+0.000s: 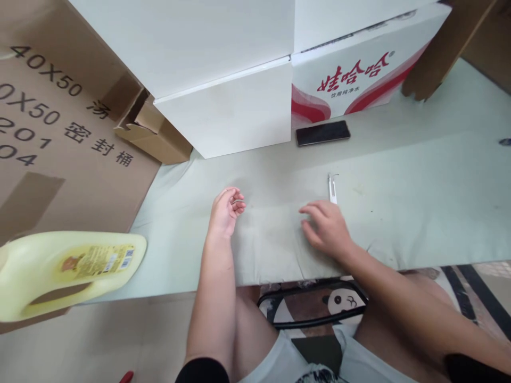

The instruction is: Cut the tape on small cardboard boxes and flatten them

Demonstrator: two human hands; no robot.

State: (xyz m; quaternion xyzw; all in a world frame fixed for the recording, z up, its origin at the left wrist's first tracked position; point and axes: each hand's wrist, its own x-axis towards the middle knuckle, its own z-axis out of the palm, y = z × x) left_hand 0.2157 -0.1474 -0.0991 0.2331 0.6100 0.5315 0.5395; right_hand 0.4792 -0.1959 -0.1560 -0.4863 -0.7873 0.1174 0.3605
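My left hand [227, 211] hovers over the pale green cloth on the table, its fingers loosely curled and a little apart. Nothing shows in it. To the right, my right hand [326, 226] is low over the same cloth, palm down, with thumb and fingers spread and nothing between them. Just beyond its knuckles lies a small white slotted tool [332, 189], with a thin dark curved piece at its tip; the near end is partly hidden by the hand. A dark phone [323, 133] rests farther back, against a white box.
White boxes [247, 111] and a red-and-white printed carton [351, 85] stand along the back. At left are a big brown carton [80, 175], a small open cardboard box [159, 133] and a yellow jug [40, 260]. The table's front edge [159, 294] runs before my lap.
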